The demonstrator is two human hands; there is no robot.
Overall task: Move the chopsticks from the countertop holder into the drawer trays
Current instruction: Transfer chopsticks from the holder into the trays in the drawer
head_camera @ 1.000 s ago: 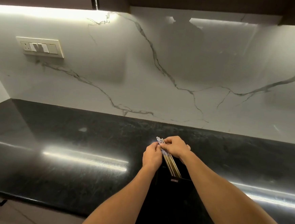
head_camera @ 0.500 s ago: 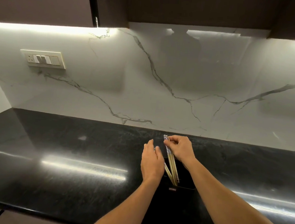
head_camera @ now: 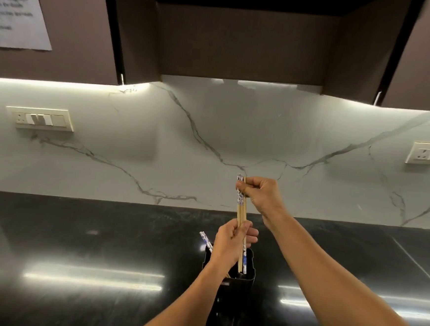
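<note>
Two hands hold one bundle of chopsticks [head_camera: 241, 213] upright over the black holder [head_camera: 247, 277], which stands on the dark countertop [head_camera: 75, 229]. The right hand [head_camera: 260, 194] pinches the bundle near its blue-and-white patterned top ends, fingers curled round it. The left hand [head_camera: 230, 244] grips it lower down, just above the holder's mouth. The hands are apart, one above the other, both clamped on the same bundle.

How many sticks the bundle has cannot be counted. Two pale wooden shafts show side by side between the hands, and a third, with blue marks, shows beside them below the left hand; the fingers hide the rest. The lower tips reach down within the outline of the holder's mouth, but whether they touch anything inside cannot be seen.

One more chopstick [head_camera: 204, 240] leans out of the holder to the left, with only its patterned end showing past the left hand. The left wrist hides much of the holder's inside, and its lower part merges with the dark countertop.

Two wall plates sit on the marble backsplash [head_camera: 211, 126]: a switch plate [head_camera: 41, 118] at the left and a socket [head_camera: 424, 153] at the right. One sheet of paper [head_camera: 15, 5] hangs on the upper cabinet [head_camera: 77, 36], cut off by the edge, its print too blurred to read.
</note>
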